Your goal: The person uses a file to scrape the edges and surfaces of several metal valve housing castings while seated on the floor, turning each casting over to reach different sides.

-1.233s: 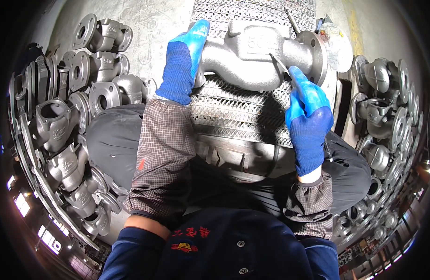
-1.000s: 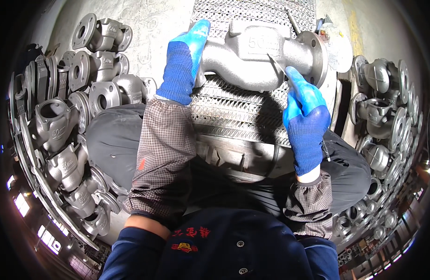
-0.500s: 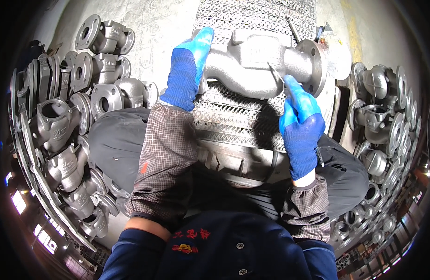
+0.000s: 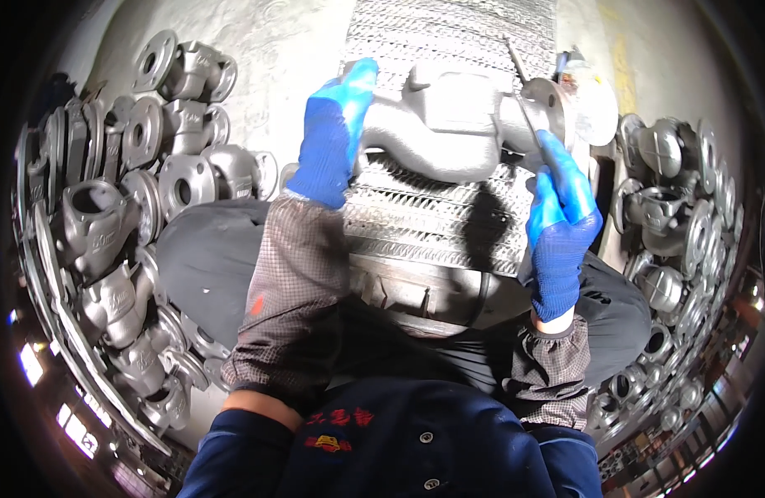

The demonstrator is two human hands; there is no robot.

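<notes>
A grey cast-metal valve body (image 4: 453,124) lies on its side across a perforated metal grating in front of me. My left hand (image 4: 337,133), in a blue coated glove, is closed around the flange at its left end. In my right hand (image 4: 563,199), gloved the same way, is a thin pointed metal tool (image 4: 529,116), with the index finger stretched along it. Its tip points up and away, over the neck beside the right-end flange (image 4: 551,108). Whether the tip touches the metal I cannot tell. My fingers hide most of the left flange.
The metal grating (image 4: 424,220) rests on a support between my legs. Another thin rod (image 4: 514,56) lies at its far right, near a whitish rounded object (image 4: 594,104). Many valve bodies crowd the left (image 4: 104,224) and right (image 4: 669,216) sides.
My right hand has moved right and slightly nearer, taking the tool from the valve's middle to its right neck. The left hand keeps its grip, with the valve body slightly shifted.
</notes>
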